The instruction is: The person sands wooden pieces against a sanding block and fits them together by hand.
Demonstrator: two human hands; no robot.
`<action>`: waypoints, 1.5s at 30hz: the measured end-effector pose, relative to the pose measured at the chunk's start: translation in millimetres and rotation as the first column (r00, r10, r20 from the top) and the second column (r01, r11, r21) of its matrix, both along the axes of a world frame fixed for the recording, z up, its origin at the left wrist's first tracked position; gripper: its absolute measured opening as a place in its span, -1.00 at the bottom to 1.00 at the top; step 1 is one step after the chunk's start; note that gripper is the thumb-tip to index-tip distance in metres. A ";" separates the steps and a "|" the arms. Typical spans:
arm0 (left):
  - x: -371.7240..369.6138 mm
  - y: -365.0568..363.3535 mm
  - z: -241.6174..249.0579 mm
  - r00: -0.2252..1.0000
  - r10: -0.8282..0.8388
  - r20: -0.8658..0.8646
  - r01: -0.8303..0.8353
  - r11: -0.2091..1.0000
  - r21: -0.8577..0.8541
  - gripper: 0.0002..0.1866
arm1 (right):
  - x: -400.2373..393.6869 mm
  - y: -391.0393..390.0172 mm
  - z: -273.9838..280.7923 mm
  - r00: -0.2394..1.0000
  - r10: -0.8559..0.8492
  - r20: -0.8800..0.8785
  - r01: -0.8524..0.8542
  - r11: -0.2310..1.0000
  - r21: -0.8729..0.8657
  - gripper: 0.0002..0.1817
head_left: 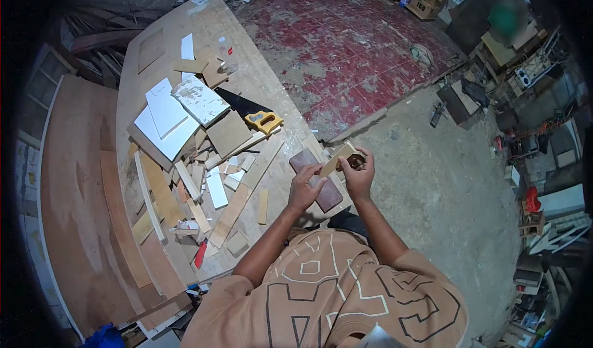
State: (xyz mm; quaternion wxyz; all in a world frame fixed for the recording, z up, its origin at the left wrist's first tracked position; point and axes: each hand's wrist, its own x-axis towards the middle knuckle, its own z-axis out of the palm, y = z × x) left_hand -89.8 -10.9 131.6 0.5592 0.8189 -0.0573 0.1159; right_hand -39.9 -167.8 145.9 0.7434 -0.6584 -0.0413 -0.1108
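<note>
My left hand [304, 189] and my right hand [358, 174] are raised together in front of my chest. Between them they hold a small light wooden strip [336, 161], tilted up to the right. The right hand's fingers also close around a small dark object [354, 159] at the strip's upper end. A dark reddish-brown block [331, 195] lies on the workbench edge directly under the hands, apart from them.
The plywood workbench [154, 39] on my left carries a pile of wood offcuts [191, 181], white panels [165, 120], a handsaw with a yellow handle [264, 121] and a small bottle [224, 50]. A worn red surface [352, 45] lies ahead. Concrete floor [445, 193] and tool clutter are on the right.
</note>
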 end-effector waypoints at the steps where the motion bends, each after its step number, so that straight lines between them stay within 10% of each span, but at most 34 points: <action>1: -0.9 -0.2 2.5 1.000 0.009 -0.023 -0.010 1.000 -0.018 -0.54 | -0.5 1.1 -0.3 1.000 0.007 0.001 -0.007 1.000 -0.001 -0.54; 10: -8.0 4.7 0.3 0.994 0.108 0.037 -0.107 0.994 -0.022 -0.54 | 0.8 8.9 -10.4 0.995 0.095 0.026 -0.092 0.990 -0.103 -0.53; 17: -11.1 4.7 -17.0 0.991 0.133 0.033 -0.127 0.979 -0.160 -0.59 | 3.4 10.4 -1.3 0.969 0.147 -0.199 -0.115 0.979 0.167 -0.54; 19: -8.0 3.8 -24.1 0.963 0.203 -0.179 -0.268 0.795 -0.544 -0.63 | 3.2 8.0 -6.9 0.951 0.175 -0.253 -0.130 0.974 0.186 -0.57; 26: 1.4 29.8 -30.9 0.920 0.190 -0.342 -0.391 0.454 -0.800 -0.71 | -15.5 8.3 -43.4 0.803 0.373 -0.465 -0.388 0.919 0.067 -0.82; 34: -1.6 34.7 -38.3 0.873 0.243 -0.423 -0.471 0.646 -0.601 -0.74 | -23.5 24.4 -88.8 0.510 0.595 -0.622 -0.828 0.536 -0.166 -0.65; 36: -2.5 37.3 -33.5 0.860 0.390 -0.329 -0.498 0.783 -0.374 -0.74 | -19.8 25.5 -97.1 0.735 0.527 -0.427 -0.654 0.384 -0.652 -0.50; 40: -7.3 48.6 -26.7 0.835 0.453 -0.313 -0.519 0.837 -0.173 -0.73 | -16.6 31.2 -108.4 0.859 0.075 -0.507 -0.512 0.152 -0.845 -0.13; 45: -10.1 54.5 -47.7 0.844 0.482 -0.236 -0.496 0.868 -0.003 -0.73 | -12.3 44.6 -111.0 0.809 0.037 -0.587 -0.587 -0.011 -0.810 0.05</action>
